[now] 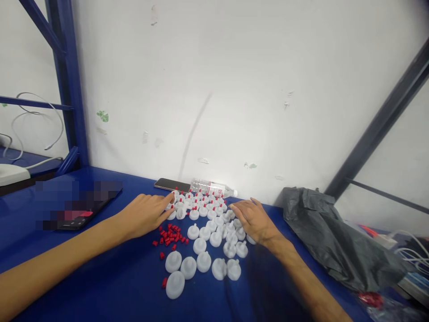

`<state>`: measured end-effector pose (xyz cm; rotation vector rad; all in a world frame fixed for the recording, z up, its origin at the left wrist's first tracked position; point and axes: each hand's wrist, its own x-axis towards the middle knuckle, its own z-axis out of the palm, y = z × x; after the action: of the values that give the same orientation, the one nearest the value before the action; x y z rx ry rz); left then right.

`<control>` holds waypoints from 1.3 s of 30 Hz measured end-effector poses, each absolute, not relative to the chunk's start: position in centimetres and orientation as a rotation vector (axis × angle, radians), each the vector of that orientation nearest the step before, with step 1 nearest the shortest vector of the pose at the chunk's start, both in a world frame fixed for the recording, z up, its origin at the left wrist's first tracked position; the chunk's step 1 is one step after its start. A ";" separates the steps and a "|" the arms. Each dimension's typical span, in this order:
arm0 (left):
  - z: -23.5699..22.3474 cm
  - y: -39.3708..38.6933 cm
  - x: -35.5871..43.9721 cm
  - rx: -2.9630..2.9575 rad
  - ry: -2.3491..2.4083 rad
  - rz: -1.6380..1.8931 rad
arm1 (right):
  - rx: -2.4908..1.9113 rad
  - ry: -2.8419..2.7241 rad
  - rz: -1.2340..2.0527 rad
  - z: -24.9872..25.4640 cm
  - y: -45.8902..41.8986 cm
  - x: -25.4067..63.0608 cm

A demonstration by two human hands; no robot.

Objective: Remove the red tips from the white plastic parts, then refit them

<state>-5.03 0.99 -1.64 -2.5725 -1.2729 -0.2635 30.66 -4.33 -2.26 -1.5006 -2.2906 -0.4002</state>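
Many small white round plastic caps lie spread on a blue table; those at the back carry red tips. A little heap of loose red plugs lies left of the caps. My left hand rests palm down at the left edge of the group, its fingertips touching the back caps. My right hand lies palm down on the right side of the group, fingers stretched over several caps. Neither hand visibly grips anything.
A phone and a lying clear water bottle sit against the white wall. A dark tablet-like device is at the left. A crumpled black plastic bag lies at the right, with cables beyond it. Blue shelf posts stand left.
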 end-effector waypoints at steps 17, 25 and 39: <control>-1.4 -4.4 -2.2 -3.050 -0.853 -1.020 | -0.861 -2.279 -0.323 -2.1 -9.2 20.6; -1.7 -4.7 -2.0 -2.692 -0.562 -0.711 | -0.813 -2.252 -0.383 -2.0 -9.2 20.7; 0.1 -2.9 -3.7 -2.846 -0.922 -1.159 | -1.144 -1.986 -0.739 -0.7 -5.6 28.2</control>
<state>-3.66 -2.87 0.09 -2.8464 -0.9222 -1.1591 28.22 -5.61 -0.72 -1.1439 -1.9864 -0.7387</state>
